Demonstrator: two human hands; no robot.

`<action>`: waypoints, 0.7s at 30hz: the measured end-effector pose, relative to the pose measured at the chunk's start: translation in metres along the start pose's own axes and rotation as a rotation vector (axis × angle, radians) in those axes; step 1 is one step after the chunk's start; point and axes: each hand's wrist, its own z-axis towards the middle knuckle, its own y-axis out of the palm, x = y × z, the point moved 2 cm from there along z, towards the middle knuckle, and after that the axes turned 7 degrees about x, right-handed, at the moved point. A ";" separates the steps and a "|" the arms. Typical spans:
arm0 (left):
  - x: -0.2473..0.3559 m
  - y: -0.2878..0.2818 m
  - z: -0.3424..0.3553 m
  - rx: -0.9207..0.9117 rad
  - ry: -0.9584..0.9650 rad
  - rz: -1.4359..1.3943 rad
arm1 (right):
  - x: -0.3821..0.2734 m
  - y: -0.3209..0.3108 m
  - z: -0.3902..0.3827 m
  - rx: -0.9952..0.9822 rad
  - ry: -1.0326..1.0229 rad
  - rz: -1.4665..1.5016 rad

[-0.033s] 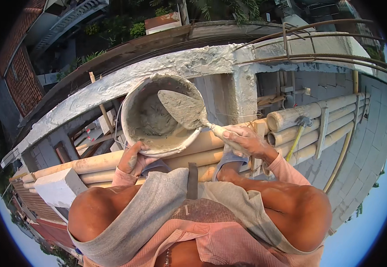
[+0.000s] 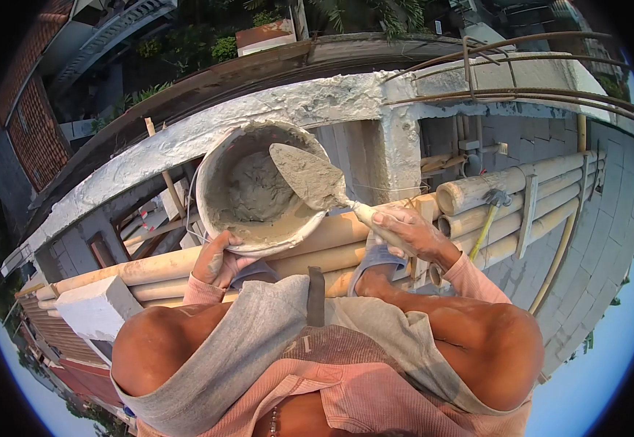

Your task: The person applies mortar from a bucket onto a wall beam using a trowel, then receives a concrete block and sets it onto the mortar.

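Observation:
A round bucket point(image 2: 211, 218) with a mortar-crusted rim is tilted toward me. Wet grey mortar point(image 2: 259, 186) lies in its bottom. My left hand point(image 2: 217, 261) grips the near left of the rim, its thumb over the edge. My right hand point(image 2: 415, 233) is wrapped round the handle of a pointing trowel point(image 2: 308, 175). The mortar-coated blade reaches over the bucket's right side, tip pointing to the upper left, and hides part of the opening.
Bamboo poles point(image 2: 310, 264) run across beneath me. On the right, a yellow-handled hammer point(image 2: 486, 226) lies on more poles. A rough concrete beam point(image 2: 317, 100) passes beyond the bucket; bent rebar point(image 2: 506, 92) juts out at upper right. A white block point(image 2: 98, 309) sits at left.
The trowel blade has shifted slightly right, its tip moving from over the bucket's middle toward its right side. My right hand has moved slightly right with it. The bucket has edged slightly left.

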 end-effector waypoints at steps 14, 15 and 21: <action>-0.012 0.006 -0.016 0.022 0.097 0.060 | -0.051 -0.004 0.009 0.808 -0.661 -0.569; -0.014 0.002 -0.016 0.015 0.054 0.007 | -0.058 -0.001 0.020 0.872 -0.717 -0.513; -0.009 0.015 -0.028 0.006 0.065 0.001 | -0.042 -0.001 0.098 1.174 -1.001 -0.482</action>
